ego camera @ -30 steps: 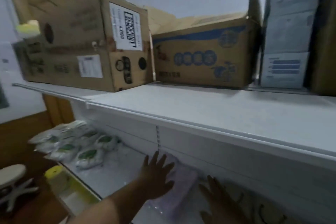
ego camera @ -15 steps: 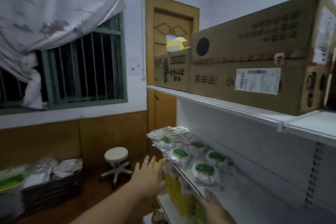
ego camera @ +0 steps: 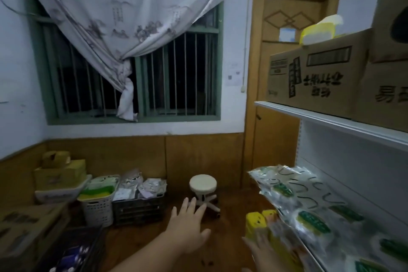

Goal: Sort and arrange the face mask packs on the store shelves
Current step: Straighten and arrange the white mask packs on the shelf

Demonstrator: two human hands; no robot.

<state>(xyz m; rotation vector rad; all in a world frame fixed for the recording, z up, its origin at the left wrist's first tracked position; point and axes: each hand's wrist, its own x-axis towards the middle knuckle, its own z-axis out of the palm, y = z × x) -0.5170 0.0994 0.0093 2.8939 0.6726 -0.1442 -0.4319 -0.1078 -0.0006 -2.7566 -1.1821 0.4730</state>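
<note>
Crates [ego camera: 139, 203] of loose packs sat low on the left, well apart from the hands. Left hand [ego camera: 187, 229] was spread, empty, nearer them. Right hand [ego camera: 262, 252] lay flat, fingers straight, against yellow packs [ego camera: 256, 225]. Mask packs [ego camera: 293, 201] lined the shelf [ego camera: 331, 121] rightward.

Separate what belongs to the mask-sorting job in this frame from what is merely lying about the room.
Job:
- green-labelled packs on the white shelf
- yellow packs at the shelf's front edge
- left hand, open, in the air
- right hand, open, by the yellow packs

Lying about:
- stool
- white basket
- dark crate
- cardboard boxes on the top shelf
</note>
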